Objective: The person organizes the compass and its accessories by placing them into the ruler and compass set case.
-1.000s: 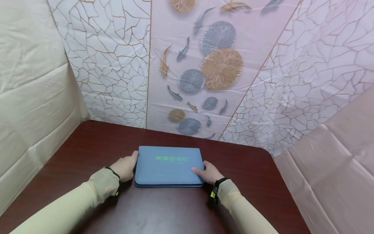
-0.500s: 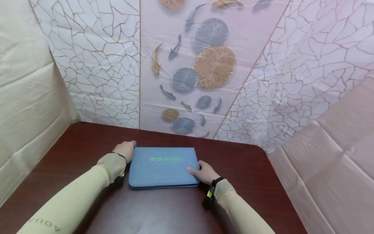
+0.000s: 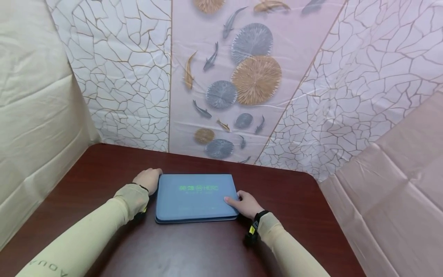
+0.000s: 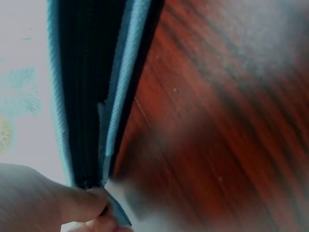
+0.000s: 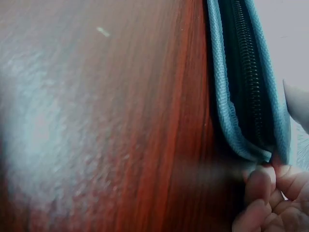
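Note:
A blue zippered case (image 3: 195, 200) with green lettering lies flat on the dark red table. My left hand (image 3: 148, 181) is at its far left corner. In the left wrist view, the thumb and fingers of that hand (image 4: 63, 205) pinch the zipper pull (image 4: 105, 210), which they mostly cover; the dark zipper band (image 4: 84, 96) runs up from there. On the opposite side, my right hand (image 3: 247, 204) grips the case's right edge, thumb on the cover. In the right wrist view, its curled fingers (image 5: 260, 193) lie against the case's corner beside the zipper teeth (image 5: 248, 63).
The wooden table (image 3: 187, 250) extends around the case. A patterned cloth (image 3: 221, 96) hangs behind the table, and beige cloth (image 3: 38, 115) drapes the left side, with similar cloth (image 3: 391, 200) on the right. A strap with a camera (image 3: 254, 231) is on my right wrist.
My left hand has moved away from me along the case's left edge to the far corner. My right hand keeps its grip. The head view has shifted slightly.

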The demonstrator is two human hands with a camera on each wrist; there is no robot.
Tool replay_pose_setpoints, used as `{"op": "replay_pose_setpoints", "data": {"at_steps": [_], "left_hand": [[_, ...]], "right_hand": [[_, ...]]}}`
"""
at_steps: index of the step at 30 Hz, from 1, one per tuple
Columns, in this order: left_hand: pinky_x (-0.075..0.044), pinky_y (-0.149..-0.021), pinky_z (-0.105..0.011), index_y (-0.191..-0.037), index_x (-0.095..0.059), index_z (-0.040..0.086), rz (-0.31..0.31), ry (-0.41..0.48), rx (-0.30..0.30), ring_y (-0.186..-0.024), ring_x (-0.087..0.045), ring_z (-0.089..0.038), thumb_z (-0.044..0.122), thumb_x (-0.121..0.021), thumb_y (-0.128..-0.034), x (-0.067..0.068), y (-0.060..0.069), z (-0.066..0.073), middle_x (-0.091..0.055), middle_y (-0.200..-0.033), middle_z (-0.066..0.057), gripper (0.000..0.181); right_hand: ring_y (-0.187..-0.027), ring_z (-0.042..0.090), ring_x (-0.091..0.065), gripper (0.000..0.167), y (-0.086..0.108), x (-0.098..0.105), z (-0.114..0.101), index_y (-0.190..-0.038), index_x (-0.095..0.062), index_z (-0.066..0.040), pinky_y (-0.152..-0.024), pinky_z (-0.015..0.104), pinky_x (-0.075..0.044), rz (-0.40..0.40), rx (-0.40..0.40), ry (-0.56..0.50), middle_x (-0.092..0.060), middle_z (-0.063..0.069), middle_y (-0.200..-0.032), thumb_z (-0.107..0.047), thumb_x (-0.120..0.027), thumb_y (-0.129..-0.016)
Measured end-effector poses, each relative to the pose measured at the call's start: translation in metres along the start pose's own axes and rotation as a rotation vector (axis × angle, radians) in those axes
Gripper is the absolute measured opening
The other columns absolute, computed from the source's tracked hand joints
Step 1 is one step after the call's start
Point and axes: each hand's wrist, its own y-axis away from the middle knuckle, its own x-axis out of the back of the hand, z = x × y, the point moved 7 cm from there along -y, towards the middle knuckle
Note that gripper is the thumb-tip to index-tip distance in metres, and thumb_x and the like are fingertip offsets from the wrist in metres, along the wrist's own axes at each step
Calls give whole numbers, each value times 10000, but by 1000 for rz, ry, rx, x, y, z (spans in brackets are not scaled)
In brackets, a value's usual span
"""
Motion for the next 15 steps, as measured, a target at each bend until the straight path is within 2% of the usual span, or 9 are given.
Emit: {"op": "replay_pose_setpoints", "data": {"at_steps": [3, 7, 12, 15], "left_hand": [[-474, -894, -507, -1299, -531, -51, -25, 16, 5, -1112, -569, -400, -83, -483, -941, -5, -2, -3, -593, -1208, -263, 363], [-481, -884, -508, -1325, -510, -45, -29, 30, 13, -1118, -570, -399, -64, -491, -944, -9, -5, -6, -581, -1243, -258, 382], [-487, -869, -507, -1293, -573, -13, 14, -4, -5, -1113, -578, -384, -35, -478, -961, -3, -5, -8, -601, -1240, -221, 347], [-492, -844, -514, -1278, -574, -22, 61, -30, -19, -1082, -579, -401, 6, -530, -954, 6, -1, -6, -597, -1207, -243, 328]], "right_hand": [[-620, 188, -448, 570, 0, 2, 3, -759, -446, -88, -572, 307, -349, 16, -2, -18, -391, 25, -661, -613, -658, -826], [-604, 186, -449, 579, 4, 4, 1, -763, -451, -90, -561, 307, -353, 30, 6, 37, -386, 24, -654, -636, -629, -835], [-554, 173, -440, 558, 17, 6, -12, -742, -492, -87, -520, 311, -356, 32, 63, 198, -404, 20, -610, -620, -611, -859], [-568, 170, -468, 535, 23, 15, -24, -793, -544, -105, -518, 327, -388, 123, 110, 334, -475, 16, -644, -631, -636, -832]]}}
